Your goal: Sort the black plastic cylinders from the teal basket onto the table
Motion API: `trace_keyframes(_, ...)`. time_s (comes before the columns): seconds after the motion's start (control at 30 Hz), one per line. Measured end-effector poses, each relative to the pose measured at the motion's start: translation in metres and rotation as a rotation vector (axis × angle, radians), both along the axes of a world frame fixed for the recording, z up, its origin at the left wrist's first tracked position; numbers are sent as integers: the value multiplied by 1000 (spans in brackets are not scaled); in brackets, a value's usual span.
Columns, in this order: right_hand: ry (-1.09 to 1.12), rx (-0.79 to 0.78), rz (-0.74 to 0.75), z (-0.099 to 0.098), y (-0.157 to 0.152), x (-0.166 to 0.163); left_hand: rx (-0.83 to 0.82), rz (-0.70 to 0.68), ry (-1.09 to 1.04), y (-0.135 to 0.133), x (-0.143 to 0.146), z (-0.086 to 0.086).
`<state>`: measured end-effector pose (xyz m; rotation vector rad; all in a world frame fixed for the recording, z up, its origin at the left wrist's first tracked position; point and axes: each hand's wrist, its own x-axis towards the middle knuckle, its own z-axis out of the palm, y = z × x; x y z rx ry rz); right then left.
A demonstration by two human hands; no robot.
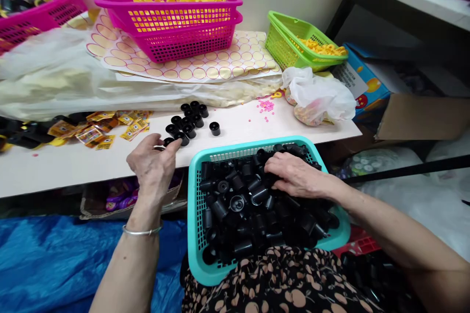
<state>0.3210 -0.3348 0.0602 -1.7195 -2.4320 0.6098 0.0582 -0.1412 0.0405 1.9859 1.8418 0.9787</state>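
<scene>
At the front edge of the white table, my left hand pinches a short black plastic cylinder between thumb and fingers. Just beyond it stands a close group of similar black cylinders, most with the hollow end up. A single black cylinder stands a little to their right. My right hand reaches into a turquoise basket heaped with loose black plastic parts. Its fingers are bent down among the parts; the fingertips, and whatever they grip, are hidden. The basket rests against my patterned clothing.
Small orange packets lie to the left. Behind are stacked magenta baskets and a green basket with yellow rings, on circle-printed sheets. Tiny pink pieces lie near a plastic bag. An open cardboard box is at right.
</scene>
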Motion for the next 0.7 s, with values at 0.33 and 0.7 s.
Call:
trace_keyframes(0.33, 502, 231, -454, 1, -29, 39, -304, -889, 114, -56, 93, 17)
trace_keyframes(0.7, 399, 282, -393, -11, -44, 47, -113, -1303, 598, -87, 141, 11)
